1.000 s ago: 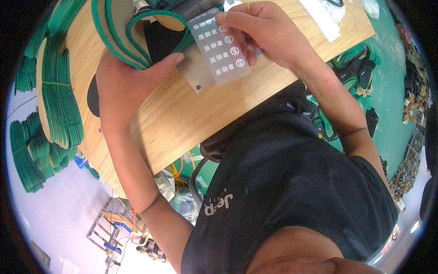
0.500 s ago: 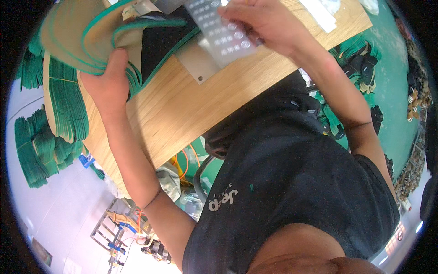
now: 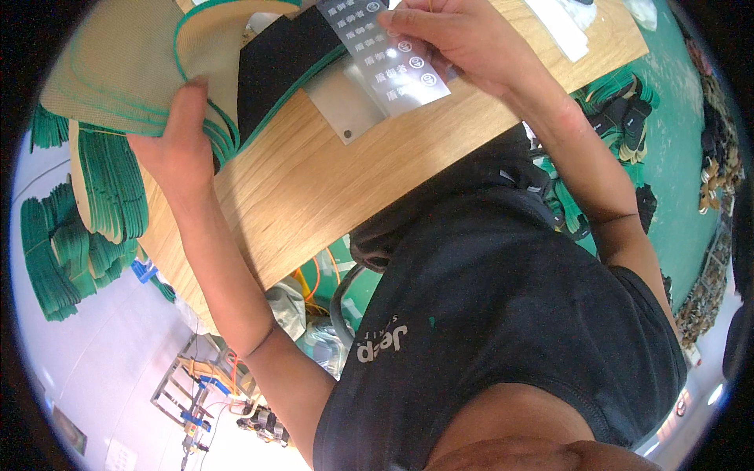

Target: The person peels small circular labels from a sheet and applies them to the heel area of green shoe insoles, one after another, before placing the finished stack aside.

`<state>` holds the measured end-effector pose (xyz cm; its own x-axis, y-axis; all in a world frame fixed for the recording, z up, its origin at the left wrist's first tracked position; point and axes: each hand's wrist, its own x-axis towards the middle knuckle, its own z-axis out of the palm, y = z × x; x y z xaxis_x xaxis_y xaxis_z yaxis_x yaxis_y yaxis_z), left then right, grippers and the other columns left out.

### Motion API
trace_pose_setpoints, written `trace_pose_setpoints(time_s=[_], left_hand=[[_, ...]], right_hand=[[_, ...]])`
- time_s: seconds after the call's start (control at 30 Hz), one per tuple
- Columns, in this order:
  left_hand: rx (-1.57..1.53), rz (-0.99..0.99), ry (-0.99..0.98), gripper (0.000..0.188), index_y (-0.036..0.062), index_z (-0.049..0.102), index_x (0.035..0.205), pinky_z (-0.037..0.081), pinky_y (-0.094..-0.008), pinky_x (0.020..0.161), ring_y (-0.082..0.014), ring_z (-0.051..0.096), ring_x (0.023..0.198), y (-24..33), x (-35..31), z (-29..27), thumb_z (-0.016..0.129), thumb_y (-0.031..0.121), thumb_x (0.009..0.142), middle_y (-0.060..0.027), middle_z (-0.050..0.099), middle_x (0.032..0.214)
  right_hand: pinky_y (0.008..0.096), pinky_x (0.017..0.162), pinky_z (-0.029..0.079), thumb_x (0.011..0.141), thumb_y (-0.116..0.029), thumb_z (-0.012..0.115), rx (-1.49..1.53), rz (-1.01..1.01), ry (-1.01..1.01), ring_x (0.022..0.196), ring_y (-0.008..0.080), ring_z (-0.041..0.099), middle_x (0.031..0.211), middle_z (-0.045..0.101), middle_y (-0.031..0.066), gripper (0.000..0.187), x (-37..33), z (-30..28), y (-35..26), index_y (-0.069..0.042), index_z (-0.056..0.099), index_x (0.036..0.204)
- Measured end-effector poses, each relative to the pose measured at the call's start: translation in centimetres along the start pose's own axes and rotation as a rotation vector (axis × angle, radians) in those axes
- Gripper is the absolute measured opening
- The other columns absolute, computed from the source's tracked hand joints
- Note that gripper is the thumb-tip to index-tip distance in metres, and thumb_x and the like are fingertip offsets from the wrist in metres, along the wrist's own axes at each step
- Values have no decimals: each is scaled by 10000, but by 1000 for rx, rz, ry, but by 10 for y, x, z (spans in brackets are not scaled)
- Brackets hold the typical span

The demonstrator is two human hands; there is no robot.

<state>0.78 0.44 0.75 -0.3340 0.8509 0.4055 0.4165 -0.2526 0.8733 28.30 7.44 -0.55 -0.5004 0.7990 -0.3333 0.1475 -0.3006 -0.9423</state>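
Note:
My left hand (image 3: 177, 153) is closed around the near end of several shoe insoles (image 3: 110, 74), beige with green edges, which fan out to the left. The thumb lies over the beige faces. Beside them an insole with a black face (image 3: 279, 63) lies uppermost, its green edge toward me. My right hand (image 3: 463, 43) pinches a see-through sheet of transfer labels (image 3: 404, 74) with rows of white print. The sheet hangs over a flat grey plate (image 3: 345, 118) with a small hole at its corner, and its left edge meets the black insole's far end.
The wooden table (image 3: 306, 204) runs diagonally beneath my hands. Bundled green insoles (image 3: 110, 184) stand at its left edge, with more piles (image 3: 59, 243) farther left. White strips (image 3: 558, 31) lie at the far right. Black and green insoles (image 3: 620, 110) are heaped beyond the table's right side.
The beige insoles have swung left and flattened, baring more of the black face. My left hand has shifted slightly left. The label sheet has moved slightly right and is now steadier.

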Motion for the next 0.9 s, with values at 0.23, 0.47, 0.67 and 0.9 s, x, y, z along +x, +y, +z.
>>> trace_pose_setpoints(time_s=[0.23, 0.47, 0.67, 0.9], left_hand=[[159, -133, -176, 288, -26, 655, 1054, 480, -282, 810, -141, 612, 865, 13, -6, 5, 697, 67, 784, -42, 676, 947], [352, 29, -452, 487, -1, 651, 1134, 494, -334, 869, -180, 644, 963, 17, -6, 22, 848, 194, 733, -81, 697, 1064], [549, 102, -480, 564, -8, 630, 1184, 479, -340, 930, -186, 631, 1019, 26, -5, 22, 869, 206, 720, -109, 690, 1111], [453, 88, -319, 353, 5, 664, 1071, 505, -317, 809, -178, 668, 875, 20, -6, 17, 731, 108, 740, -125, 698, 945]], right_hand=[[262, 417, 482, 987, -217, 575, -77, 53, 21, 456, 127, 569, 577, 573, 44, 332, 1, 4, -8, 17, 626, 757], [231, 422, 455, 987, -268, 577, -133, 71, 24, 468, 119, 575, 608, 590, 40, 356, -6, 5, -11, 12, 628, 772], [215, 442, 442, 983, -294, 584, -194, -59, 129, 486, 100, 572, 634, 604, 23, 335, -17, 0, 0, -23, 644, 795], [251, 451, 471, 972, -230, 588, 413, -150, 371, 512, 135, 588, 687, 631, 60, 286, -28, -9, 3, -10, 646, 800]])
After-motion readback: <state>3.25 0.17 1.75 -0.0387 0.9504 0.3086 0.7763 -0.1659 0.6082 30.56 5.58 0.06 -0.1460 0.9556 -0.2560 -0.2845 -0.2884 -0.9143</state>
